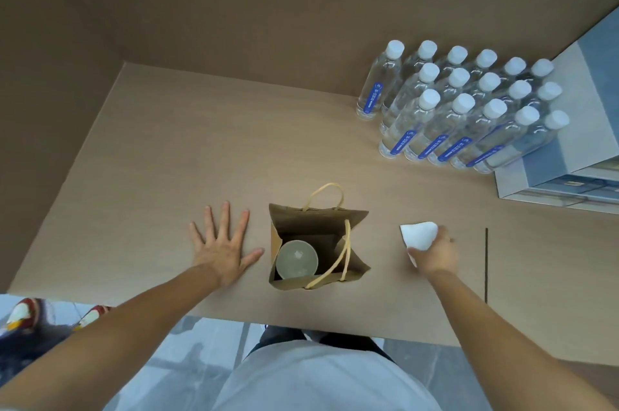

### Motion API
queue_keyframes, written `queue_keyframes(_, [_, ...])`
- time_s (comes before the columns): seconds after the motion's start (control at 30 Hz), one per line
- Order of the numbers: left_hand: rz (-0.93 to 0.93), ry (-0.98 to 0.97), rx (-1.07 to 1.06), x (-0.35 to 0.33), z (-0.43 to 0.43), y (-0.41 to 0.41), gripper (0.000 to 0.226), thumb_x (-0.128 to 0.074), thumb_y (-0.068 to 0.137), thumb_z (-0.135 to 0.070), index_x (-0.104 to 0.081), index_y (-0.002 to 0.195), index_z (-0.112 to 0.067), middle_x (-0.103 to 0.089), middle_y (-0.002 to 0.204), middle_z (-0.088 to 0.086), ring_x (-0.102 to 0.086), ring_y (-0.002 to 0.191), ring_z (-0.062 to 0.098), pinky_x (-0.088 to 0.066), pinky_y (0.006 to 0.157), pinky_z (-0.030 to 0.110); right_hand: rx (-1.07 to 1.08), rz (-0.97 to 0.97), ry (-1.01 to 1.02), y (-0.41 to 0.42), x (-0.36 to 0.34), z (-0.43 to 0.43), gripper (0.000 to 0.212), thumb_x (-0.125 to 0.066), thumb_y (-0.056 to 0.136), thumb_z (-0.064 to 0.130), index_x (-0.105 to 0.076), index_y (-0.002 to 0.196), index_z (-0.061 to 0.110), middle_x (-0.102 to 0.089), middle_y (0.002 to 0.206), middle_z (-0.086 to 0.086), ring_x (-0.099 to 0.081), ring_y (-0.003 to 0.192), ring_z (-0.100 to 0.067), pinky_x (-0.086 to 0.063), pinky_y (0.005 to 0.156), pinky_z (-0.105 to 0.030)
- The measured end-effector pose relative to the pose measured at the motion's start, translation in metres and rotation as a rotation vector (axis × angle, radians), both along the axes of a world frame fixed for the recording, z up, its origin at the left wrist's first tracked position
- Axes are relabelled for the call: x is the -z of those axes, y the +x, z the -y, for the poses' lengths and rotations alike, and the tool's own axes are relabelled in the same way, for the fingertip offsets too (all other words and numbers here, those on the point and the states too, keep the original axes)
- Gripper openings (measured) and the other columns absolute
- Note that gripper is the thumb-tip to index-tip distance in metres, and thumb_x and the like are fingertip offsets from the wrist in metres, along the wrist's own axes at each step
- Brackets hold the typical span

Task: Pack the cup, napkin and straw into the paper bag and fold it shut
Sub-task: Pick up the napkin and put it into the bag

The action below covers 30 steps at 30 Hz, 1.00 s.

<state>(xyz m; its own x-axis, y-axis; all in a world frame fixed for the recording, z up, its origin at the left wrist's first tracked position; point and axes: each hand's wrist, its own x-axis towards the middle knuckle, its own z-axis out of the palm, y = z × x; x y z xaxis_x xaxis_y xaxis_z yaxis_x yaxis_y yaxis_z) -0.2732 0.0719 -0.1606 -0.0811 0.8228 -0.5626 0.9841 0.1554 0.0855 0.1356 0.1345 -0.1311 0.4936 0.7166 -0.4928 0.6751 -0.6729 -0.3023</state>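
A brown paper bag [355, 263] with yellow cord handles stands open on the table in front of me. Inside it, at the left, sits the cup [296, 259], seen from above with its pale lid. My left hand [221, 246] lies flat on the table just left of the bag, fingers spread, holding nothing. To the right of the bag my right hand [435, 254] grips a white napkin [419, 235], lifted slightly off the table. A thin dark straw [486, 264] lies on the table further right, pointing away from me.
Several water bottles [462, 105] with white caps stand in rows at the back right. Grey-blue boxes [569, 149] sit beside them at the right edge. A brown wall [234, 8] rises behind the table [167, 159]. The table's near edge is close to my body.
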Motion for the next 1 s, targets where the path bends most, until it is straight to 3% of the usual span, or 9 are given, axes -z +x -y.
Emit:
queue_keyframes(0.1, [0.003,0.000,0.013,0.001,0.001,0.000,0.091,0.018,0.063,-0.087,0.042,0.136,-0.037,0.039,0.153,0.012,0.035,0.137,0.046,0.005,0.112,0.072,0.231,-0.233,0.044,-0.008,-0.010,-0.004,0.023,-0.071,0.078,-0.003,-0.057,0.096,0.003,-0.066,0.099,-0.020,-0.063,0.093,-0.036,-0.050,0.075,-0.040])
queue_keyframes(0.23, [0.014,0.025,0.004,0.004,0.002,-0.001,0.090,0.012,0.067,-0.085,0.040,0.137,-0.036,0.040,0.153,0.011,0.035,0.138,0.045,0.003,0.112,0.072,0.503,-0.963,0.128,-0.020,-0.065,0.005,0.028,-0.064,0.081,-0.015,-0.063,0.104,0.001,-0.066,0.100,-0.016,-0.066,0.077,-0.024,-0.058,0.066,-0.032])
queue_keyframes(0.37, [0.014,0.040,0.012,0.008,0.003,0.001,0.091,0.013,0.066,-0.084,0.039,0.137,-0.035,0.041,0.152,0.011,0.036,0.137,0.044,0.007,0.112,0.071,0.417,-1.449,0.139,-0.029,-0.135,0.019,0.042,-0.065,0.075,-0.010,-0.064,0.116,0.001,-0.073,0.102,-0.015,-0.073,0.089,-0.026,-0.062,0.074,-0.035])
queue_keyframes(0.5, [0.010,0.052,0.012,0.008,0.003,0.002,0.089,0.010,0.070,-0.085,0.037,0.139,-0.035,0.041,0.152,0.011,0.037,0.137,0.044,0.009,0.111,0.070,0.241,-1.659,0.084,-0.045,-0.190,0.025,0.035,-0.065,0.071,-0.002,-0.072,0.105,0.003,-0.074,0.100,-0.015,-0.073,0.090,-0.027,-0.060,0.074,-0.036])
queue_keyframes(0.63, [0.022,0.051,-0.004,0.006,0.002,0.004,0.092,0.010,0.067,-0.087,0.035,0.140,-0.037,0.041,0.152,0.009,0.038,0.136,0.043,0.010,0.111,0.070,-0.159,-1.489,0.263,-0.082,-0.241,0.012,0.024,-0.062,0.076,-0.010,-0.062,0.069,0.014,-0.072,0.080,-0.006,-0.069,0.070,-0.018,-0.056,0.056,-0.026])
queue_keyframes(0.77, [0.020,0.065,-0.013,0.008,0.003,0.002,0.090,0.014,0.064,-0.085,0.040,0.136,-0.039,0.041,0.152,0.009,0.039,0.136,0.043,0.008,0.112,0.071,-0.838,-0.953,0.501,-0.133,-0.268,0.006,0.026,-0.070,0.077,-0.006,-0.064,0.076,0.020,-0.078,0.090,-0.003,-0.072,0.078,-0.020,-0.056,0.064,-0.034])
queue_keyframes(0.87, [0.018,0.077,-0.018,0.009,0.003,0.001,0.090,0.015,0.064,-0.086,0.040,0.136,-0.039,0.039,0.154,0.009,0.038,0.136,0.043,0.009,0.112,0.070,-1.175,-0.442,0.456,-0.157,-0.259,0.006,0.011,-0.069,0.085,0.012,-0.071,0.086,0.023,-0.068,0.071,0.008,-0.054,0.060,-0.007,-0.041,0.055,-0.018])
queue_keyframes(0.93, [0.012,0.089,-0.017,0.010,0.004,0.002,0.090,0.017,0.063,-0.086,0.041,0.136,-0.039,0.039,0.153,0.010,0.037,0.137,0.043,0.009,0.111,0.070,-1.316,-0.183,0.287,-0.167,-0.251,0.003,0.009,-0.063,0.092,0.021,-0.071,0.088,0.022,-0.060,0.071,0.006,-0.051,0.066,-0.012,-0.044,0.055,-0.027])
queue_keyframes(1.0, [0.014,0.101,-0.018,0.011,0.004,0.001,0.090,0.016,0.064,-0.086,0.041,0.136,-0.039,0.039,0.153,0.010,0.037,0.137,0.043,0.010,0.111,0.070,-1.407,0.029,0.158,-0.175,-0.242,0.001,0.020,-0.058,0.090,0.014,-0.061,0.071,0.018,-0.051,0.070,-0.003,-0.051,0.065,-0.026,-0.044,0.053,-0.034])
